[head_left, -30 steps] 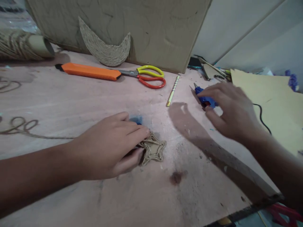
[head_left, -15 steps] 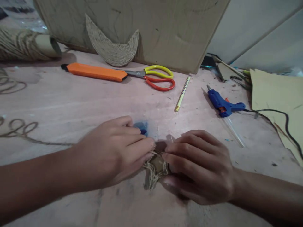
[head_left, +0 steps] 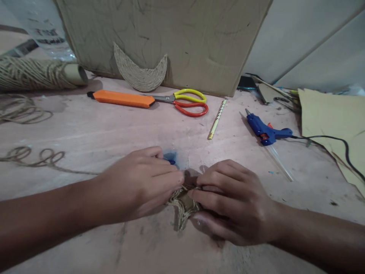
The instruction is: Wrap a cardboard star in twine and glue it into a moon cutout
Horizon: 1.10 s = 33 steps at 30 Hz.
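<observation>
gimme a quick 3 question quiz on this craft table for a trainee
1. True or false: the left hand and the right hand both touch the twine star.
2. The scissors have handles that are: A yellow and red, B both blue, C both black.
3. Fill in: the twine crescent leans against a sheet of ____.
Key: 1 true; 2 A; 3 cardboard.

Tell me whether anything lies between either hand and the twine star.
Nothing visible does. The left hand and right hand both touch the star on the table, fingertips meeting over its upper part. The glue gun, pencil and scissors lie farther back, apart.
</observation>
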Tool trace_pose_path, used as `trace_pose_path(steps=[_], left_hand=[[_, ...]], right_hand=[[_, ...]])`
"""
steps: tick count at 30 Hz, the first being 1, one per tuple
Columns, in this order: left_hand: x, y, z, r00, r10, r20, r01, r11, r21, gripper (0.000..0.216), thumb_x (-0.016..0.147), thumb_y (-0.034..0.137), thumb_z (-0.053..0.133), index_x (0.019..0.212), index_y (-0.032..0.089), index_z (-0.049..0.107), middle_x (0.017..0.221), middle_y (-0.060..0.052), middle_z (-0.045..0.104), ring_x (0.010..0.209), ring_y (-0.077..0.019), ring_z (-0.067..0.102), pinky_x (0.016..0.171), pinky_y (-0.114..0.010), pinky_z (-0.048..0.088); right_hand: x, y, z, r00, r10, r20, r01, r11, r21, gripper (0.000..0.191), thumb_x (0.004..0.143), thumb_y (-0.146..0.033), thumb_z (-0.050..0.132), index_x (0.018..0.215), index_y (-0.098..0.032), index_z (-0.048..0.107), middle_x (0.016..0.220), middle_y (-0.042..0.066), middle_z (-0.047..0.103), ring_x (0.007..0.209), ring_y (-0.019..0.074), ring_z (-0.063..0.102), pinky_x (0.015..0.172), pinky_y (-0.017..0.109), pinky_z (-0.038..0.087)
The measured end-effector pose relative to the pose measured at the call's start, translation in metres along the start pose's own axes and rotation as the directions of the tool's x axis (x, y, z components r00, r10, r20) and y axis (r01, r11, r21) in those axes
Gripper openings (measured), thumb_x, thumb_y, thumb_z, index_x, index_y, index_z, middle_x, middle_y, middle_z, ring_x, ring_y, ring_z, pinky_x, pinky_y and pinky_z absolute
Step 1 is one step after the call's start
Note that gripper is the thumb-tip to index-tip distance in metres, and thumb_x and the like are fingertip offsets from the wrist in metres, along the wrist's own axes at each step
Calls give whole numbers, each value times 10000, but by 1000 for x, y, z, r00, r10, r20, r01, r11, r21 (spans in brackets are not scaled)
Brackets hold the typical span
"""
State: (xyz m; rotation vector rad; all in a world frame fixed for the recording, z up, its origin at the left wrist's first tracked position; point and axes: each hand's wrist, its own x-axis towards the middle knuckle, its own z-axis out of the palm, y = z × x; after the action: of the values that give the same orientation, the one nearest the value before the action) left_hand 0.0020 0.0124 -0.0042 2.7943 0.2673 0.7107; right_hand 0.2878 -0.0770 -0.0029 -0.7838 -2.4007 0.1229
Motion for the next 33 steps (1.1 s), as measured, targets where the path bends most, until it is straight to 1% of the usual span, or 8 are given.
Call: trace_pose_path(steps=[3, 8, 14, 17, 22, 26, 29, 33], left_hand=[[-3, -2, 4, 1000, 0, -9, -1, 999, -51, 350, 1271, 159, 459, 961, 267, 581, 772, 48, 675, 657, -190, 460, 729, -430, 373], [-7, -3, 6, 1000, 2, 5, -1, 993, -118, 360, 1324, 236, 448, 1035, 257, 661, 777, 59, 683, 654, -184, 467, 747, -441, 364], [-1, -2, 0, 1000, -14, 14, 15, 993, -115, 312, 1289, 177, 501, 1056, 231, 701, 825, 38, 703, 699, -186, 518, 743, -433, 389], [0, -3, 0, 1000, 4, 11, -3, 992, -129, 283, 1301, 186, 514, 1113, 219, 723, 833, 44, 700, 707, -180, 527, 737, -427, 383], [-6, -7, 4, 1000, 15, -1, -15, 989, -150, 263, 1296, 194, 486, 1164, 264, 702, 795, 50, 663, 670, -202, 483, 736, -448, 363], [-7, -7, 5, 1000, 3, 12, -1, 989, -145, 265, 1290, 205, 478, 1124, 279, 671, 790, 56, 673, 661, -194, 479, 729, -452, 370], [-6, -7, 6, 1000, -7, 4, 7, 991, -134, 283, 1281, 191, 475, 1073, 278, 645, 782, 60, 659, 657, -191, 475, 728, -452, 363], [-6, -8, 7, 1000, 13, 3, -13, 988, -152, 254, 1282, 181, 487, 1096, 265, 639, 790, 61, 627, 675, -198, 480, 741, -441, 343]], right_hand=[[0, 1, 0, 1000, 8, 21, -9, 999, 45, 194, 1179, -340, 764, 1294, -184, 768, 1204, 78, 898, 989, 251, 833, 838, 455, 667], [0, 3, -1, 999, 21, 32, -24, 995, 92, 197, 1175, -333, 768, 1305, -184, 771, 1175, 86, 891, 1005, 257, 835, 865, 452, 709], [1, 3, -2, 998, 37, 54, -43, 994, 102, 230, 1182, -358, 753, 1306, -166, 780, 1154, 93, 887, 996, 264, 827, 870, 461, 706], [1, 2, -2, 998, 29, 59, -34, 995, 89, 215, 1190, -359, 750, 1299, -175, 777, 1141, 80, 876, 990, 259, 813, 861, 458, 696], [-1, 1, -2, 999, 6, 49, -6, 1000, 2, 201, 1191, -359, 736, 1292, -191, 775, 1148, 75, 878, 989, 267, 804, 835, 460, 681], [1, 0, -2, 999, -17, 48, 18, 999, -27, 210, 1200, -349, 701, 1290, -175, 776, 1174, 85, 898, 1016, 270, 821, 834, 449, 682], [2, 1, -3, 998, -30, 55, 32, 999, -34, 236, 1220, -362, 675, 1326, -175, 772, 1190, 79, 901, 1016, 261, 820, 816, 433, 682], [3, 2, -5, 996, -44, 79, 48, 998, -43, 240, 1239, -351, 648, 1364, -190, 774, 1222, 76, 903, 1027, 261, 818, 808, 434, 681]])
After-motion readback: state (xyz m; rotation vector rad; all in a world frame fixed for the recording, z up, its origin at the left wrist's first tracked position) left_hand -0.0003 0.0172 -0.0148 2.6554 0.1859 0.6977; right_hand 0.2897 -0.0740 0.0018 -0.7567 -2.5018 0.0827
